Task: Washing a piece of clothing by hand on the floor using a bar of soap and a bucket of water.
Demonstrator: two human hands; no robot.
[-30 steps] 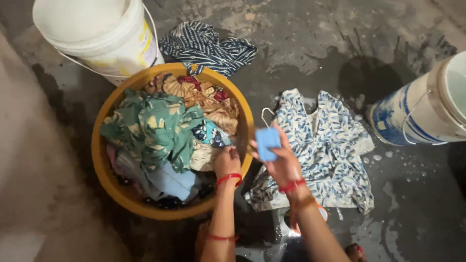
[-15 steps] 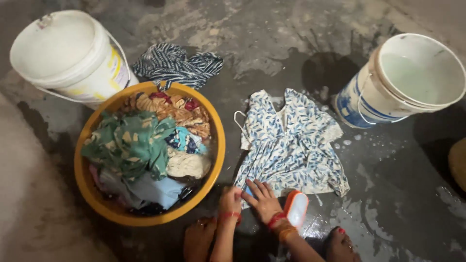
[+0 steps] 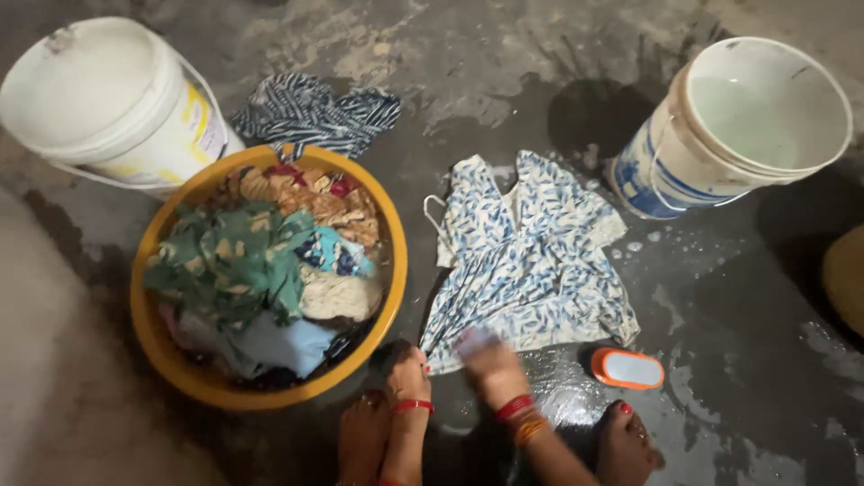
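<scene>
Down low, hands [image 3: 450, 364] on crumpled leaf-print dress [image 3: 531, 256]

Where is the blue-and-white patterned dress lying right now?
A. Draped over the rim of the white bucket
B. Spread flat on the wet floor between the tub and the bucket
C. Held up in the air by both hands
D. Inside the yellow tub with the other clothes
B: the dress lies spread on the wet floor, between the yellow tub and the white bucket.

Wet, glossy rough concrete floor [image 3: 738, 297], soft printed cotton-like dress [image 3: 531, 261], smooth matt plastic basin [image 3: 171, 360] of crumpled cloth garments [image 3: 261, 261], and scuffed plastic buckets [image 3: 720, 135].
</scene>
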